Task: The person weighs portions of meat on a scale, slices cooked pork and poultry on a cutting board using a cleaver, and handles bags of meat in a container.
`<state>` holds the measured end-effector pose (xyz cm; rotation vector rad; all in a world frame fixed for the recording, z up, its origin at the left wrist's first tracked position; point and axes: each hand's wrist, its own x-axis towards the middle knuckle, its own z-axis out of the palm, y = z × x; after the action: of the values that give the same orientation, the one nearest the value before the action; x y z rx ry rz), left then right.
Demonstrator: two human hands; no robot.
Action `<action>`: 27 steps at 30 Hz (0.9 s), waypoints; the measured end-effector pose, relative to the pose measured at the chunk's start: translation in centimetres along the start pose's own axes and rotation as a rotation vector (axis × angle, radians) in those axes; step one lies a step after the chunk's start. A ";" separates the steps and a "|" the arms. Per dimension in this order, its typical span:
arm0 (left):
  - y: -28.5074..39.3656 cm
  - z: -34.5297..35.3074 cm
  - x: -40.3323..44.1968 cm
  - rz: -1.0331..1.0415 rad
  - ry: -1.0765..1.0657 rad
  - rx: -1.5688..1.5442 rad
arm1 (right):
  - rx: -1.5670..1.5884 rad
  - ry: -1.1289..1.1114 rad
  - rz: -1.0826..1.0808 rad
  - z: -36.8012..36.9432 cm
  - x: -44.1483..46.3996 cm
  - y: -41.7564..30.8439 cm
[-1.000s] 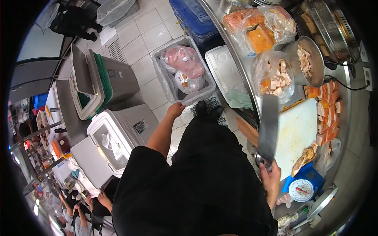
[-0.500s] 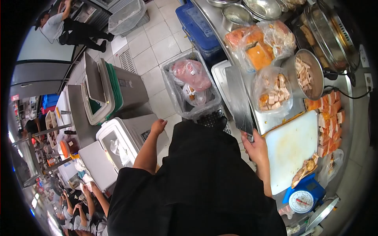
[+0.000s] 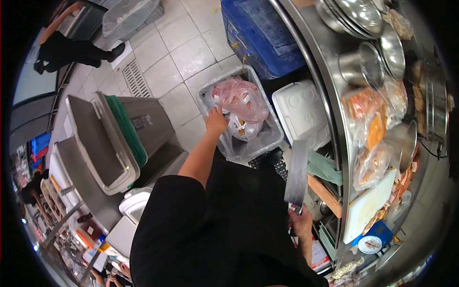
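My left hand (image 3: 216, 121) reaches over the left rim of the grey plastic bin (image 3: 274, 140), close to the bagged meat; its fingers point forward, and whether they touch anything is unclear. Inside the bin lie pink meat in a clear bag (image 3: 241, 99) and a second tied clear bag (image 3: 243, 128). A large cleaver (image 3: 297, 174) stands blade up in my right hand (image 3: 300, 221), which is closed round its handle, left of the counter's edge. On the counter, the white cutting board (image 3: 368, 205) bears a browned piece of meat near the blue scale (image 3: 375, 237).
A steel counter (image 3: 330, 71) holds bowls (image 3: 356, 19), a pot (image 3: 401, 143) and bagged meat (image 3: 366, 103). Near the bin are a blue container (image 3: 265, 36) and a white lid (image 3: 303, 112). Grey lidded bins (image 3: 148, 124) stand left. A person (image 3: 71, 50) is at upper left.
My left hand has moved forward to the grey bin. The cleaver has shifted away from the cutting board, blade still raised in my right hand. The view has turned, and the counter appears farther right.
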<state>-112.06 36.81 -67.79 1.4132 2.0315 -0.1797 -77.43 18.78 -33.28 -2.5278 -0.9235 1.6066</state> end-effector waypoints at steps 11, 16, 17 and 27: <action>-3.3 6.4 15.8 0.150 0.081 0.048 | -0.185 -0.071 0.115 4.9 6.1 2.3; 2.9 5.4 15.9 -0.037 -0.215 -0.534 | -0.012 -0.114 0.175 4.6 8.8 1.8; 4.2 5.7 15.4 -0.037 -0.219 -0.537 | -0.015 -0.112 0.178 4.3 9.1 2.2; 3.6 13.2 7.4 -0.113 0.003 -0.610 | -0.001 -0.135 0.187 3.5 11.4 4.8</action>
<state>-104.83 38.17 -81.47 0.9156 1.9362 0.3680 -74.68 19.27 -45.86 -2.6030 -0.7142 1.8479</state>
